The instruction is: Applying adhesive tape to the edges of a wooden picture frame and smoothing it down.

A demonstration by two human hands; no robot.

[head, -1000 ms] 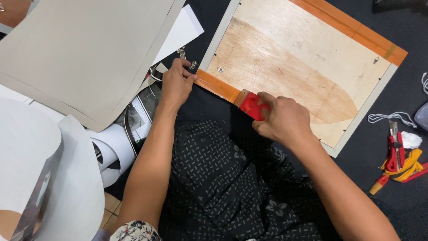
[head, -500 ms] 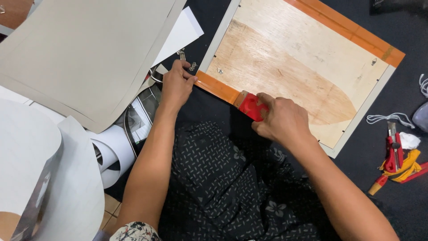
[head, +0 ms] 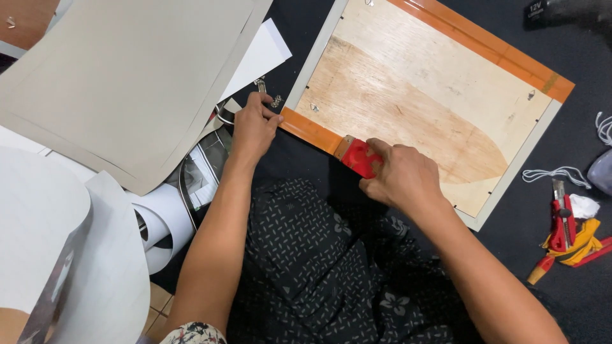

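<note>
A plywood-backed frame [head: 421,102] with a pale border lies face down on a black surface. Orange-brown tape [head: 312,130] runs along its near edge, and another strip covers the far edge. My right hand [head: 401,175] grips a red tape roll [head: 362,158] pressed against that near edge. My left hand [head: 254,124] pinches the tape's end down at the frame's near-left corner.
Large grey card sheets [head: 121,83] and white paper lie at the left, with curled white rolls [head: 95,255] below. A red utility knife [head: 561,220], a yellow item, white cord [head: 551,173] and a red-handled tool lie at the right. My patterned dark lap fills the bottom.
The tape roll and my right hand stay at about the same spot on the near edge; the view has shifted slightly so the frame sits a little higher and further left.
</note>
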